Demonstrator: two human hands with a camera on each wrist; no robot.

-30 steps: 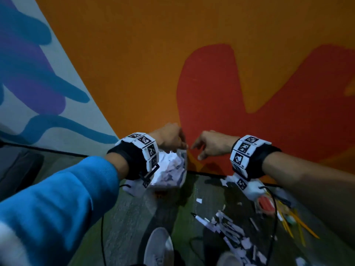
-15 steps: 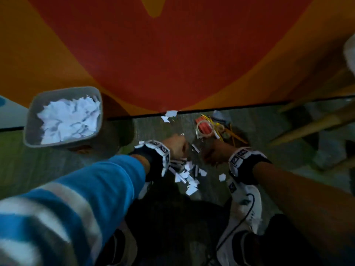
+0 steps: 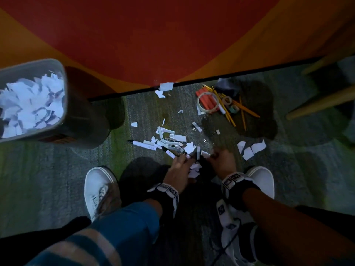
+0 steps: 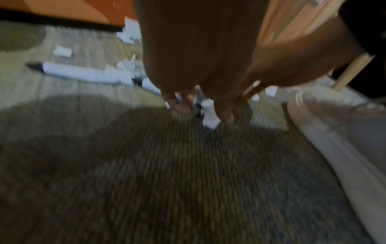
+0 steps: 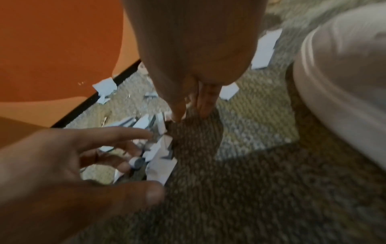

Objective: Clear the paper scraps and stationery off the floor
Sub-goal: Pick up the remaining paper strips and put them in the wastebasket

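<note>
White paper scraps (image 3: 173, 140) lie scattered on the carpet, with a white marker pen (image 3: 144, 145) among them. Both hands are down in the near end of this pile. My left hand (image 3: 185, 157) has its fingers spread over a small heap of scraps (image 5: 159, 158); its fingertips (image 4: 224, 115) touch one piece. My right hand (image 3: 211, 156) points its fingers (image 5: 203, 105) straight down onto the carpet beside the same heap. Neither hand holds anything. More scraps (image 3: 250, 148) lie to the right, and others (image 3: 163, 89) by the wall.
A grey bin (image 3: 65, 116) full of torn paper stands at the left by the wall. Stationery lies near the wall at the right: a tape roll (image 3: 208, 102), a red object and yellow pencils (image 3: 241, 107). My white shoes (image 3: 99, 189) flank the hands. A wooden leg (image 3: 317, 103) stands far right.
Both hands have come down from above the bin to the scrap pile on the floor. The view has swung from the wall down to the carpet.
</note>
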